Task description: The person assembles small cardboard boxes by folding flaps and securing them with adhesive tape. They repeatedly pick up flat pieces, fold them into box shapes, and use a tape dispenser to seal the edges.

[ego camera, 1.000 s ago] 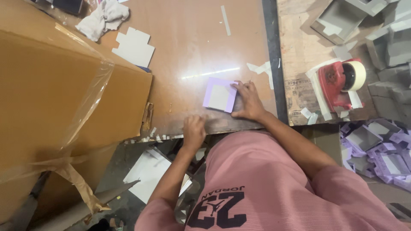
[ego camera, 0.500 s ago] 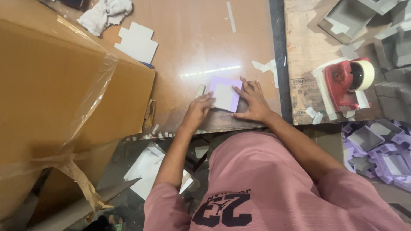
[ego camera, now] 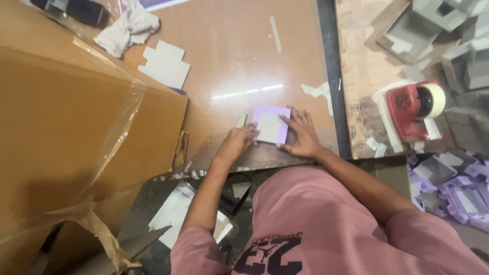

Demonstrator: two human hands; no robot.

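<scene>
A lilac paper sheet (ego camera: 270, 111) lies on the brown table (ego camera: 229, 61) with a grey square card (ego camera: 269, 128) on top of it. My left hand (ego camera: 237, 142) presses on the card's left edge, fingers bent. On the right side my right hand (ego camera: 303, 133) rests flat, fingers spread on the sheet's right edge. A small grey strip (ego camera: 241, 120) lies just left of the sheet.
A big cardboard box (ego camera: 76, 132) with clear tape fills the left. A white cut-out card (ego camera: 165, 63) and a crumpled cloth (ego camera: 127, 28) lie behind. A red tape dispenser (ego camera: 415, 109) sits at right, with grey boxes (ego camera: 448, 30) above it and lilac boxes (ego camera: 453, 188) below.
My left hand came up from the table's near edge to the card's left side. My right hand stayed on the lilac sheet.
</scene>
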